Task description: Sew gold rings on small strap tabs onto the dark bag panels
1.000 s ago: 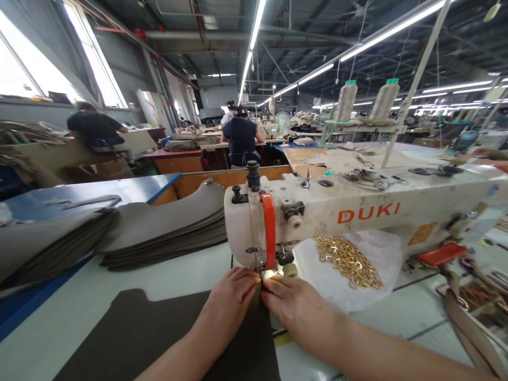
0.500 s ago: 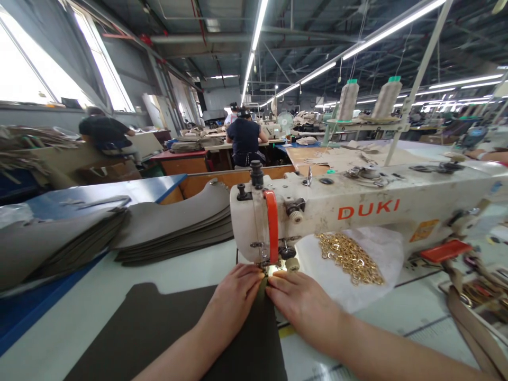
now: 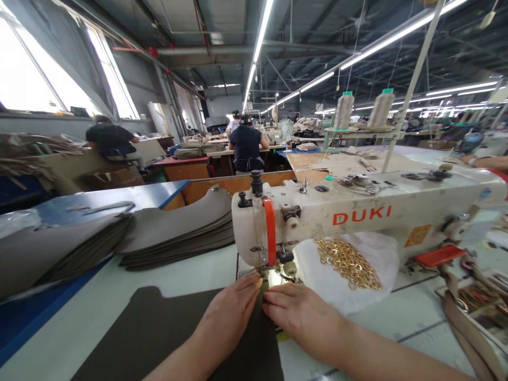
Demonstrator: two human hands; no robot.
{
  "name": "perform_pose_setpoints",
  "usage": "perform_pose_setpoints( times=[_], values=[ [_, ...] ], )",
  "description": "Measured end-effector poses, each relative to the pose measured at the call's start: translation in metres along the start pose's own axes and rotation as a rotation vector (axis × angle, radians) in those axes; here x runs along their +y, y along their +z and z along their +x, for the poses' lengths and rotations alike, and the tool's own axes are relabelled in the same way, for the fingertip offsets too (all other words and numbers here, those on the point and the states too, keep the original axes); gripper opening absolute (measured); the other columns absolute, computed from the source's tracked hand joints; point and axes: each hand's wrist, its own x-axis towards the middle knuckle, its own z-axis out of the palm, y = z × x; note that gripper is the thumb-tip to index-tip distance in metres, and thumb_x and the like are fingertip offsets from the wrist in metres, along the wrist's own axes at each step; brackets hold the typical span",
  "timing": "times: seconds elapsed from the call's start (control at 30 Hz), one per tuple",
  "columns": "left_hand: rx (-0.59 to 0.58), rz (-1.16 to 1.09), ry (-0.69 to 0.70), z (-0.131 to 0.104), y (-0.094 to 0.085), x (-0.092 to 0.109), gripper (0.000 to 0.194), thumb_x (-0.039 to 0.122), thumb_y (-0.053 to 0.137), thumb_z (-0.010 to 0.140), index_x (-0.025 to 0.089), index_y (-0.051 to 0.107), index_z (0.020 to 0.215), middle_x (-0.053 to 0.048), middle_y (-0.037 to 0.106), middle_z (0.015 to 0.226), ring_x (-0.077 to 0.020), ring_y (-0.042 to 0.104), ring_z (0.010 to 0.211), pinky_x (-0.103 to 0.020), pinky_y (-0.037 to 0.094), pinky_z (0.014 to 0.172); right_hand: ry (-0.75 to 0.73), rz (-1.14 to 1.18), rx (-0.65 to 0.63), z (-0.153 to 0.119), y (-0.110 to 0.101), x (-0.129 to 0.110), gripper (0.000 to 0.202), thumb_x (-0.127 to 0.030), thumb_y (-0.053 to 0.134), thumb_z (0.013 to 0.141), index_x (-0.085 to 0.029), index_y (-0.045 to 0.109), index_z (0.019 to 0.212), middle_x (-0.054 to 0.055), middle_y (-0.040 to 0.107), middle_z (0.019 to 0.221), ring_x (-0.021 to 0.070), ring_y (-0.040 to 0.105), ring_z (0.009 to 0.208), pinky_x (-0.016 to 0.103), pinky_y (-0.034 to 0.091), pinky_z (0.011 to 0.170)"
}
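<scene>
A large dark grey fabric panel [image 3: 159, 328] lies on the sewing table, its upper right part under the head of a white sewing machine [image 3: 317, 206] marked DUKI. My left hand [image 3: 235, 301] rests on the panel just left of the needle area, fingers together and pressing on it, thumb tucked close. On the other side, my right hand [image 3: 301, 312] has its fingers bent together at the panel's right edge, fingertips close to those of my left. The small lamp's glow lights the spot beyond my fingertips. The needle tip and presser foot are mostly hidden.
Stacks of grey cut panels [image 3: 178, 227] lie to the left. Gold metal rings [image 3: 347, 262] sit on a white sheet [image 3: 381, 254] under the machine arm. A tray of small parts [image 3: 480, 296] is at right. Thread cones [image 3: 343, 110] stand behind; co-workers [image 3: 246, 143] sit farther off.
The view has tilted and shifted slightly. My right hand has drawn back a little from the needle area, while both hands stay on the panel.
</scene>
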Motion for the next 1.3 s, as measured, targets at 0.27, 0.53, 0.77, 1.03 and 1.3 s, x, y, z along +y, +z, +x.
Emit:
perform_pose_setpoints(
  times=[0.27, 0.53, 0.77, 1.03, 1.3],
  values=[
    [0.021, -0.006, 0.041, 0.000, 0.001, -0.003, 0.034, 0.007, 0.040, 0.087, 0.013, 0.068, 0.105, -0.010, 0.072, 0.106, -0.0187, 0.067, 0.101, -0.030, 0.051, 0.093, 0.015, 0.012, -0.014, 0.003, -0.001, 0.000, 0.008, -0.012, 0.057, 0.089, -0.011, 0.061, 0.095, 0.008, 0.065, 0.106, 0.0173, 0.056, 0.105, 0.028, 0.042, 0.098],
    [0.029, 0.031, 0.067, 0.000, 0.010, -0.010, 0.035, 0.010, 0.037, 0.088, 0.015, 0.068, 0.105, -0.008, 0.072, 0.106, -0.0182, 0.066, 0.102, -0.031, 0.052, 0.092, 0.018, 0.014, -0.010, 0.005, 0.001, 0.002, 0.008, -0.012, 0.056, 0.089, -0.010, 0.062, 0.093, 0.008, 0.065, 0.102, 0.0167, 0.056, 0.103, 0.027, 0.041, 0.099],
    [0.003, 0.017, 0.036, 0.002, 0.007, -0.009, 0.036, 0.009, 0.038, 0.087, 0.016, 0.068, 0.106, -0.006, 0.072, 0.108, -0.0175, 0.066, 0.103, -0.030, 0.051, 0.094, 0.014, 0.005, -0.018, 0.006, 0.001, 0.003, 0.010, -0.011, 0.058, 0.087, -0.008, 0.061, 0.097, 0.010, 0.065, 0.107, 0.0172, 0.055, 0.106, 0.026, 0.038, 0.102],
    [0.065, 0.006, 0.040, 0.001, 0.008, -0.007, 0.035, 0.010, 0.037, 0.089, 0.014, 0.069, 0.102, -0.009, 0.073, 0.104, -0.0186, 0.066, 0.101, -0.031, 0.052, 0.093, 0.007, -0.024, -0.015, 0.006, 0.004, 0.002, 0.010, -0.011, 0.055, 0.089, -0.009, 0.062, 0.097, 0.010, 0.065, 0.108, 0.0171, 0.057, 0.104, 0.026, 0.038, 0.102],
    [0.044, 0.046, 0.044, 0.008, 0.004, -0.004, 0.034, 0.009, 0.037, 0.089, 0.013, 0.068, 0.101, -0.008, 0.074, 0.101, -0.0181, 0.067, 0.100, -0.030, 0.052, 0.092, 0.025, 0.007, -0.016, 0.008, -0.005, 0.003, 0.012, -0.009, 0.058, 0.087, -0.006, 0.063, 0.098, 0.011, 0.066, 0.105, 0.0174, 0.058, 0.104, 0.027, 0.039, 0.101]
  ],
)
